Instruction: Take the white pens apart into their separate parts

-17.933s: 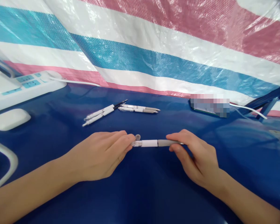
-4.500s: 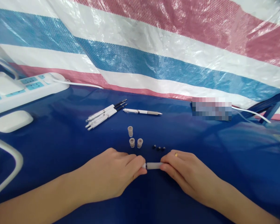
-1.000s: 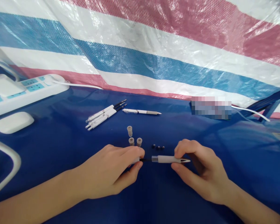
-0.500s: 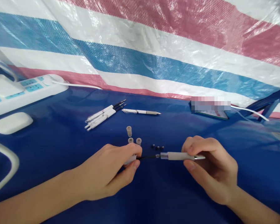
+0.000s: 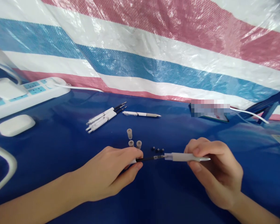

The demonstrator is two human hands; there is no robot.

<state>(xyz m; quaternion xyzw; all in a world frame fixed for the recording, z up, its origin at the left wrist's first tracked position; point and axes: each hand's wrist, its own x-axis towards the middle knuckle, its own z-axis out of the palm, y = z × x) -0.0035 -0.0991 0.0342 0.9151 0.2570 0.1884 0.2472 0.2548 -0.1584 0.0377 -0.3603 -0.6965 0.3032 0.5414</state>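
My left hand (image 5: 109, 174) is shut on a white pen barrel (image 5: 132, 161), which is mostly hidden in its fingers. A thin black pen refill (image 5: 149, 159) runs out of that barrel to the right. Its far end enters a grey pen tip section (image 5: 186, 157) with a metal point, pinched by my right hand (image 5: 214, 171). Just above my hands stand three small translucent grey sleeves (image 5: 131, 143), and three tiny black pen parts (image 5: 158, 150) lie to their right.
Beyond the hands, on the blue table surface (image 5: 168, 196), lie a bundle of white pens (image 5: 102, 116) and a single pen (image 5: 140, 114). A white power strip (image 5: 25, 96) and white earbud case (image 5: 16, 125) sit left; a phone (image 5: 210, 109) sits right. A striped tarp (image 5: 154, 53) hangs behind.
My right hand has moved right, drawing the grey tip section farther from the white barrel. More black refill now shows between my hands, whereas the pen was closed a few seconds ago.
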